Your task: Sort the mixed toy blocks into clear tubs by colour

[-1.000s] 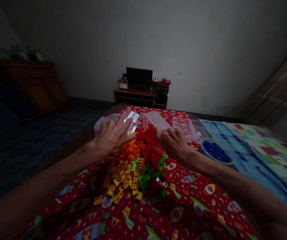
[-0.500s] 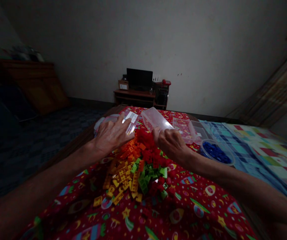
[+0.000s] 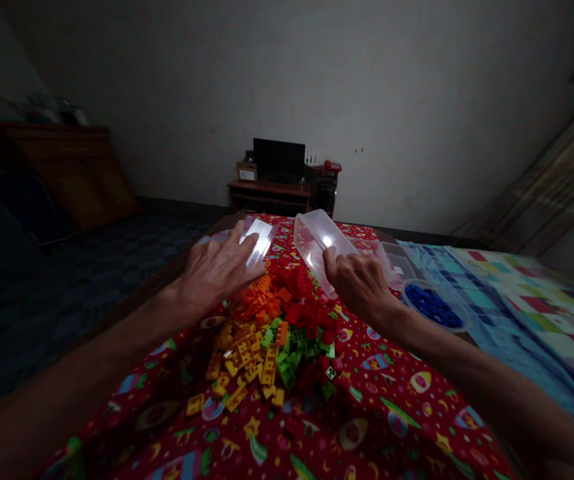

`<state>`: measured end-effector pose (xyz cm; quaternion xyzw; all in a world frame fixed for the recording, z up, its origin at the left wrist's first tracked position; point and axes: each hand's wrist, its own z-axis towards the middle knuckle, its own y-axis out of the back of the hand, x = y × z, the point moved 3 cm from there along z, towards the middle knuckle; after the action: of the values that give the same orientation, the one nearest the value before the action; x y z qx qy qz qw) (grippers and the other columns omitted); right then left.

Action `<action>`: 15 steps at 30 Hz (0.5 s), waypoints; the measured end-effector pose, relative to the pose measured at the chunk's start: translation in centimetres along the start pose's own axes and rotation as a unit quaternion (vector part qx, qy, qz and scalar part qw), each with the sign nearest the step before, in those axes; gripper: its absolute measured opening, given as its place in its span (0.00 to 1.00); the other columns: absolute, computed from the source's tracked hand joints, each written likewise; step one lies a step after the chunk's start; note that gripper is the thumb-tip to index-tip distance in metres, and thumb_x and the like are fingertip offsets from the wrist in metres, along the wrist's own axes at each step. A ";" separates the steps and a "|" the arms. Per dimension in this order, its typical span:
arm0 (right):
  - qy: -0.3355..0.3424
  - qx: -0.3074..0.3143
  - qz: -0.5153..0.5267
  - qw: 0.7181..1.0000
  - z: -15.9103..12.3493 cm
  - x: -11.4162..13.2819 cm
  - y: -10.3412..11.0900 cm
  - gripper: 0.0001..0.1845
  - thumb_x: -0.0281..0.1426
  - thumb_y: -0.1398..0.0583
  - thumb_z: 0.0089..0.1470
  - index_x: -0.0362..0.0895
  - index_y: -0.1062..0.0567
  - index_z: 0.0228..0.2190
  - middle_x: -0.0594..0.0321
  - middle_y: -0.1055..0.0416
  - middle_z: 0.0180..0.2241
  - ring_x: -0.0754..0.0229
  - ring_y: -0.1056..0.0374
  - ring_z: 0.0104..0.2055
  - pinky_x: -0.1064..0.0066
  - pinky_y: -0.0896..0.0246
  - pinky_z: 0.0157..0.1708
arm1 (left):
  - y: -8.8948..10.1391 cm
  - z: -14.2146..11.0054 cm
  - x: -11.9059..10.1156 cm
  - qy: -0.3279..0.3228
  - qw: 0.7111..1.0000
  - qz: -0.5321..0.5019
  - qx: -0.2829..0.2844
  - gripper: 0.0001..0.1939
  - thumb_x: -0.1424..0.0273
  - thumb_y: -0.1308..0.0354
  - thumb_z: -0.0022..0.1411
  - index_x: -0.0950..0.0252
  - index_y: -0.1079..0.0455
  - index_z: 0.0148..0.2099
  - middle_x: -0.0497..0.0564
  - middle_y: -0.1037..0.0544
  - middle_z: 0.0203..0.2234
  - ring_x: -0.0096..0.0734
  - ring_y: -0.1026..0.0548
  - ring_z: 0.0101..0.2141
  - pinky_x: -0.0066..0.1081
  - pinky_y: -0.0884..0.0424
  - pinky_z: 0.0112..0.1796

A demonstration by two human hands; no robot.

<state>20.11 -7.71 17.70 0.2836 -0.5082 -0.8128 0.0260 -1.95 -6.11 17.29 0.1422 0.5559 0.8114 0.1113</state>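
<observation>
A heap of small toy bricks in orange, yellow, red and green lies on a red patterned cloth. My right hand grips a clear plastic box by its near rim, tilted up and empty at the heap's far right side. My left hand is closed on a second clear plastic box with a white label, at the heap's far left side. Both hands sit just beyond the bricks.
A clear round tub of blue bricks stands right of my right hand, with more clear boxes behind it. A checked cloth covers the right side. Far back, a low desk with a dark screen stands against the wall.
My right hand has lifted and tilted its clear box up and to the right, off the red bricks. My left hand has shifted its box slightly upward.
</observation>
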 end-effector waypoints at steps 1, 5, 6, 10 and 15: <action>-0.001 -0.002 -0.001 1.000 -0.1 0.0 0.0 0.25 0.15 0.57 0.56 0.35 0.36 0.52 0.52 0.27 0.28 0.58 0.33 0.31 0.69 0.49 0.27 | 0.1 -0.1 -0.1 -0.014 1.000 0.009 0.006 0.15 0.61 0.54 0.66 0.46 0.34 0.53 0.49 0.41 0.61 0.50 0.48 0.62 0.50 0.38 0.49; -0.050 -0.009 0.005 0.999 -0.3 -0.7 0.4 0.21 0.19 0.56 0.58 0.38 0.35 0.50 0.53 0.27 0.29 0.59 0.32 0.28 0.71 0.53 0.25 | 1.1 -0.2 -0.6 -0.031 0.998 0.038 0.025 0.16 0.63 0.55 0.66 0.48 0.34 0.52 0.51 0.42 0.61 0.49 0.51 0.63 0.51 0.38 0.49; -0.073 -0.009 0.006 0.997 -0.3 -1.1 0.3 0.19 0.20 0.56 0.58 0.38 0.34 0.49 0.53 0.26 0.28 0.59 0.32 0.27 0.71 0.53 0.25 | 1.4 -0.1 -0.7 -0.033 0.998 0.039 0.028 0.16 0.64 0.56 0.66 0.48 0.34 0.53 0.51 0.42 0.62 0.49 0.51 0.63 0.50 0.38 0.49; -0.189 -0.010 0.006 0.982 -1.4 -3.5 -1.0 0.15 0.23 0.53 0.57 0.38 0.31 0.42 0.53 0.27 0.25 0.59 0.33 0.25 0.72 0.54 0.25 | 2.2 0.4 -0.6 -0.012 0.999 0.028 0.020 0.18 0.62 0.57 0.66 0.49 0.37 0.57 0.51 0.44 0.63 0.53 0.47 0.62 0.49 0.34 0.47; -0.260 -0.044 0.107 0.959 -5.9 -6.1 -4.9 0.15 0.31 0.51 0.57 0.42 0.30 0.43 0.57 0.27 0.25 0.58 0.34 0.25 0.70 0.48 0.28 | 2.3 1.5 0.6 0.099 0.994 -0.003 -0.048 0.31 0.50 0.54 0.62 0.52 0.49 0.64 0.53 0.52 0.66 0.56 0.32 0.51 0.52 0.31 0.45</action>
<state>29.28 -8.16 14.35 0.0052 -0.4888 -0.8723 -0.0081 -2.03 -5.40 19.98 0.0541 0.5250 0.8469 0.0649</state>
